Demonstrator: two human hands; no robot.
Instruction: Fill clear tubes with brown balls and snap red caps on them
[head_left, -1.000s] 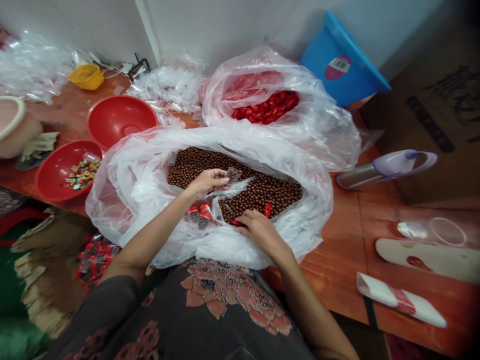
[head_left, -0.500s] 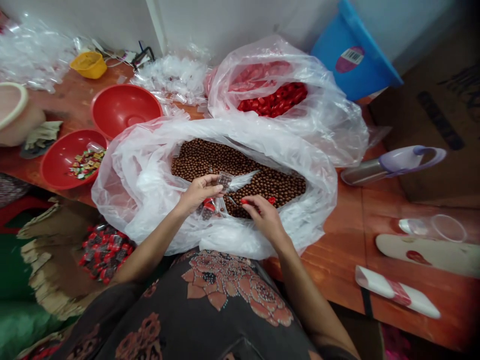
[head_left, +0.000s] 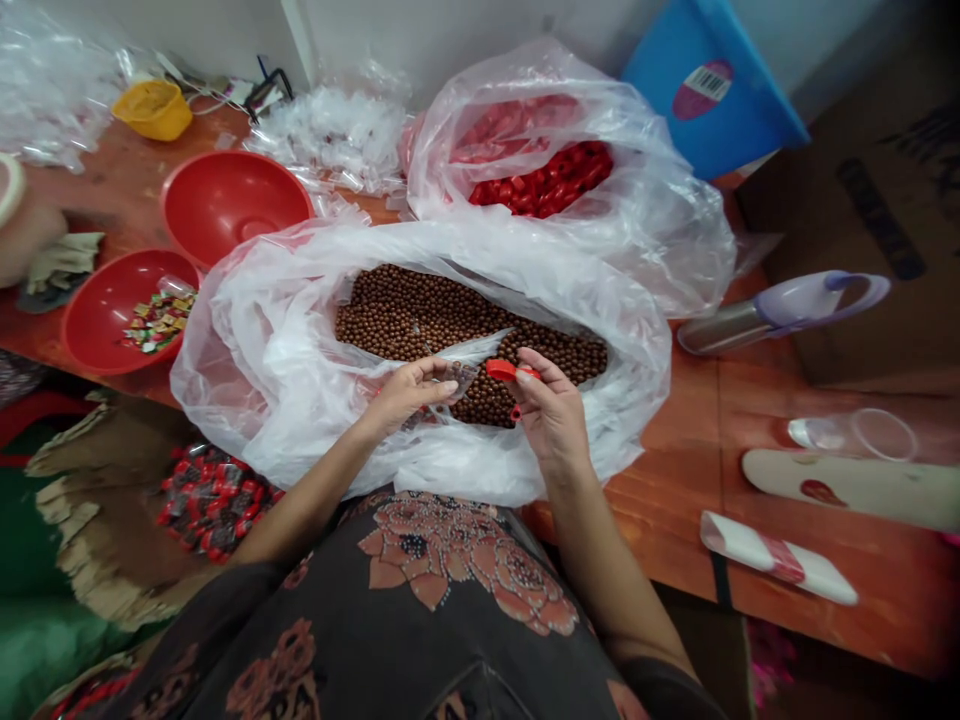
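A large translucent plastic bag (head_left: pixel 247 330) lies open before me, full of small brown balls (head_left: pixel 420 310). Over its near side, my left hand (head_left: pixel 412 393) is closed on a small clear container (head_left: pixel 464 378) with dark contents. Facing it a short way off, my right hand (head_left: pixel 551 405) pinches a red cap (head_left: pixel 501 369) between thumb and fingers. Container and cap are apart. Another small red piece (head_left: pixel 515 412) shows just below the right fingers; whether it is held or lies on the balls, I cannot tell.
Behind stands a bag of red caps (head_left: pixel 547 180) beside a blue bucket (head_left: pixel 712 90). At left are an upper red bowl (head_left: pixel 232 195) and a lower red bowl (head_left: pixel 90 325) holding colourful bits. Filled red-capped containers (head_left: pixel 214 500) lie in a torn carton. A flask (head_left: pixel 780 310) lies at right.
My right hand has risen from the balls and turned, now showing a red cap in its fingers. My left hand has shifted slightly right and down with the clear container tilted. The view moved a little.
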